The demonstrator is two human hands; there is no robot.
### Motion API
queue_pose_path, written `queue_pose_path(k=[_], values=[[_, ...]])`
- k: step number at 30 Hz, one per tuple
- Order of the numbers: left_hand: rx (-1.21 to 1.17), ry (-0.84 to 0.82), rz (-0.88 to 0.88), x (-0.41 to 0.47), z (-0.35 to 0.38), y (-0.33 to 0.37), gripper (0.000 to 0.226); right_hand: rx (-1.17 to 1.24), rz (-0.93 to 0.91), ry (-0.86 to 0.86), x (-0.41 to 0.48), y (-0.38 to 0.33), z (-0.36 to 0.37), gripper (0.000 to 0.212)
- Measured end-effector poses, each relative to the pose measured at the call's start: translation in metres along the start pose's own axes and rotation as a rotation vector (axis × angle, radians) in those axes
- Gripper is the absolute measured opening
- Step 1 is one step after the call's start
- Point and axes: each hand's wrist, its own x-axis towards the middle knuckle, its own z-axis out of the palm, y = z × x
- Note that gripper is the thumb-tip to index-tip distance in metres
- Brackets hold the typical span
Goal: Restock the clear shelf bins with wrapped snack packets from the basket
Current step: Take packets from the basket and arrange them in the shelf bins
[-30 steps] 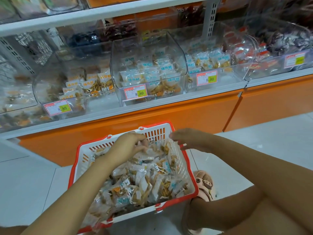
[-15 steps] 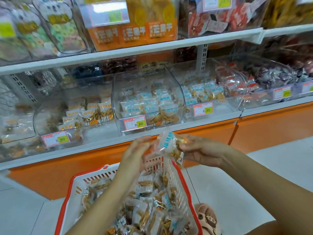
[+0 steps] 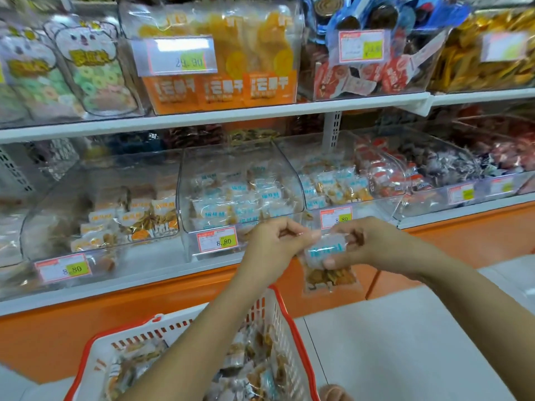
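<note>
Left grip (image 3: 278, 241) pinches the top-left corner of a wrapped snack packet (image 3: 330, 277); right grip (image 3: 376, 244) grasps its right side, thumb on the blue label. The packet hangs in the air at the lower shelf's (image 3: 144, 282) front edge, just before the middle clear bin (image 3: 240, 192). It is above the basket's (image 3: 101, 357) right rim, more packets inside.

Free room is left above the blue-labelled wrapped packets (image 3: 240, 204) in the clear plastic bin (image 3: 208, 166), bounded overhead by the white shelf board (image 3: 202, 118).
</note>
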Motion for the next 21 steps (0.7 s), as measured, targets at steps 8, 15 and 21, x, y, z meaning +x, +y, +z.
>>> queue_pose_path(k=[8,15,21], values=[[0.325,-0.069,0.099,0.111,0.051,0.01,0.017,-0.149,0.027,0.602,0.043,0.001,-0.116,0.026],[0.388,-0.164,-0.24,0.192,0.095,-0.007,0.012,-0.602,0.252,0.586,0.131,0.039,-0.162,0.07],[0.718,-0.333,-0.212,0.223,0.129,-0.017,0.02,-0.701,0.457,0.32,0.169,0.064,-0.157,0.069]])
